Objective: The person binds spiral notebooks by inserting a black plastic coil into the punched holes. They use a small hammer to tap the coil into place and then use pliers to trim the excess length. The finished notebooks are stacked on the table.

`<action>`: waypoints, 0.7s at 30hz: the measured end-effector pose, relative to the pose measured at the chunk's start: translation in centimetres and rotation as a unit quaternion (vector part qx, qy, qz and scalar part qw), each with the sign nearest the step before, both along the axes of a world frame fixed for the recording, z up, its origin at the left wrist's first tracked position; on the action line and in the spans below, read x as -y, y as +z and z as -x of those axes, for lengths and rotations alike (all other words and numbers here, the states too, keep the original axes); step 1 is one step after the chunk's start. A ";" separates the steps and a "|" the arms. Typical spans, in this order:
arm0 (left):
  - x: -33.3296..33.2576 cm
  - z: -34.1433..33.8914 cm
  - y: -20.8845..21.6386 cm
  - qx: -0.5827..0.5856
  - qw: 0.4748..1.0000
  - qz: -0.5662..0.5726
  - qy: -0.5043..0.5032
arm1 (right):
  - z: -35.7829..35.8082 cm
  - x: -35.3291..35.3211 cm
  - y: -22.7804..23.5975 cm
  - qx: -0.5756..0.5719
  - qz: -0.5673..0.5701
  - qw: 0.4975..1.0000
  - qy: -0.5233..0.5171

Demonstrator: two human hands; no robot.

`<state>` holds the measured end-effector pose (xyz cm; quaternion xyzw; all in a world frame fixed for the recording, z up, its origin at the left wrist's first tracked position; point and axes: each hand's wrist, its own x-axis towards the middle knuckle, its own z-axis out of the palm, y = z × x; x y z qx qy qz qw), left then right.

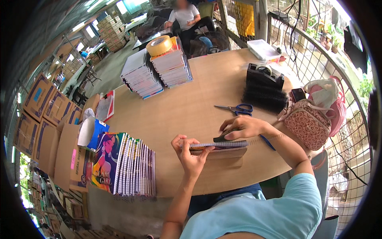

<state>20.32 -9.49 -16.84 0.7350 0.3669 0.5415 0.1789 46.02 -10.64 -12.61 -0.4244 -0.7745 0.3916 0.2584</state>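
My left hand (189,156) grips the left end of a notebook (223,145) held on edge above the table, its bound edge up. A thin wire-like coil (260,139) sticks out past the notebook's right end, under my right forearm. The fingers of my right hand (246,126) are closed on a dark block (227,136), which is right against the bound edge; its exact kind is unclear. Just beyond that hand lie scissors (238,108) with blue handles. A slim blue tool (267,142) is partly hidden beneath my right forearm.
Two notebook stacks (143,75) stand at the far edge, topped by a tape roll (160,46). Spiral notebooks (135,165) and cardboard boxes (59,147) are at left. Black coils (264,96), a tape dispenser (264,76) and a pink bag (308,125) occupy the right. A person (185,20) sits beyond.
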 end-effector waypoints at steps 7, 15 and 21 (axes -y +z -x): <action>0.3 -0.6 -0.2 -0.023 0.999 -0.003 -0.024 | -0.7 -0.8 -0.9 -0.185 0.049 0.980 0.060; 0.4 -0.1 -0.5 0.000 0.999 -0.007 -0.041 | 1.5 -1.5 0.5 0.015 -0.029 0.999 0.024; 0.1 -0.3 -0.8 0.027 0.998 0.005 -0.053 | 2.0 -2.4 1.0 0.007 -0.005 1.000 0.001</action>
